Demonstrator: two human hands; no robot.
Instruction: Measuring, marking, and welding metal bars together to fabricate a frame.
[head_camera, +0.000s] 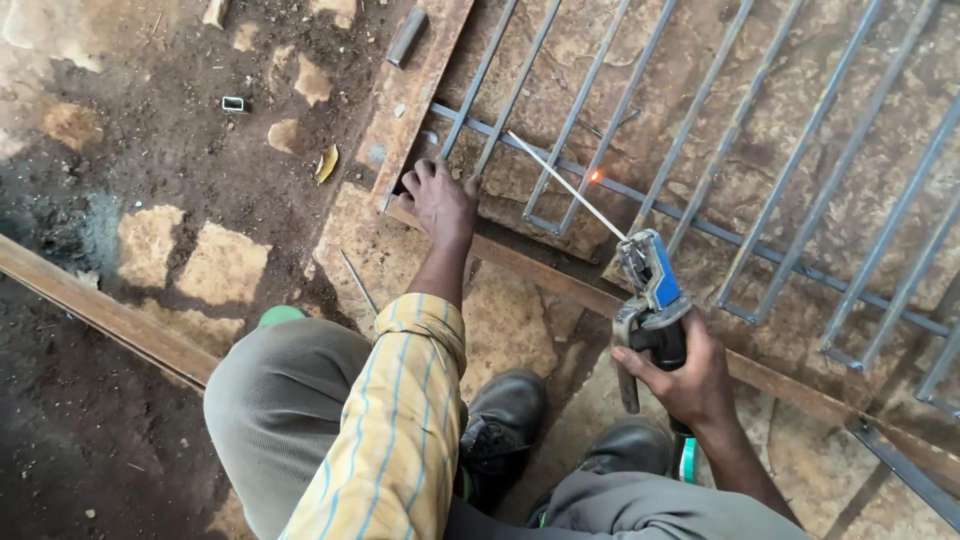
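I crouch over a metal grille (700, 150) of grey bars lying on the stony ground. My left hand (440, 200) presses down on the grille's corner, where the bars meet a rusty flat frame piece (415, 90). My right hand (690, 375) grips a blue and grey electrode holder (650, 290). A thin welding rod (565, 185) runs from the holder up and left over the bars. A small orange glow (596, 176) shows on a bar just right of the rod.
A rusty steel bar (100, 310) runs diagonally at the left over dirt and flat stones. Another rusty strip (560, 285) passes under the grille toward the right. My black shoes (505, 415) rest between my knees. A small metal off-cut (233, 103) lies on the dirt.
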